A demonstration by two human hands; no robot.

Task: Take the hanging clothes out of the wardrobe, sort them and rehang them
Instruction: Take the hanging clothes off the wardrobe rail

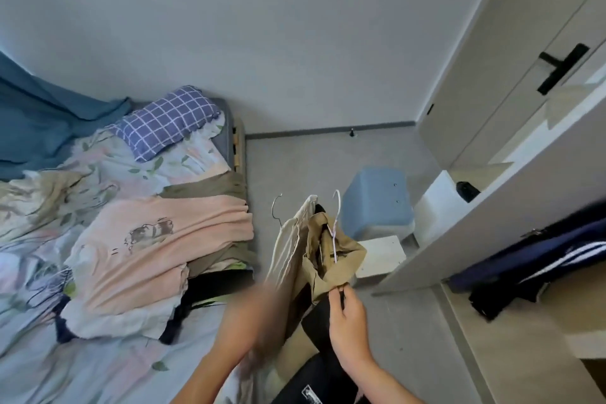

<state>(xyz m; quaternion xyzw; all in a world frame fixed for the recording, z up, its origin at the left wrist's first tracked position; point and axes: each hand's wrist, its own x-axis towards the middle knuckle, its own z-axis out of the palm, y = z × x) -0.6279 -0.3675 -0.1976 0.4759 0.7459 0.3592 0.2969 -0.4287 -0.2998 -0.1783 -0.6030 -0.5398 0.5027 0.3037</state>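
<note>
My right hand (pixel 347 321) pinches the lower edge of a khaki garment (pixel 331 252) that hangs on a white hanger (pixel 336 226). Beside it hangs a cream garment (pixel 288 249) on a metal hanger (pixel 277 210), with a black garment (pixel 319 315) below. My left hand (pixel 252 308) is blurred against the cream cloth, and its fingers cannot be made out. A pink top (pixel 157 249) lies on the bed (pixel 98 371) over olive and dark clothes. Dark navy clothes (pixel 537 259) hang inside the wardrobe (pixel 524 206) at the right.
A blue plastic stool (pixel 377 206) stands on the floor by the wardrobe, with a white box (pixel 380 254) in front of it. A checked pillow (pixel 167 121) and a teal blanket (pixel 42 118) lie at the bed's head. The open wardrobe door (pixel 475 239) juts out at the right.
</note>
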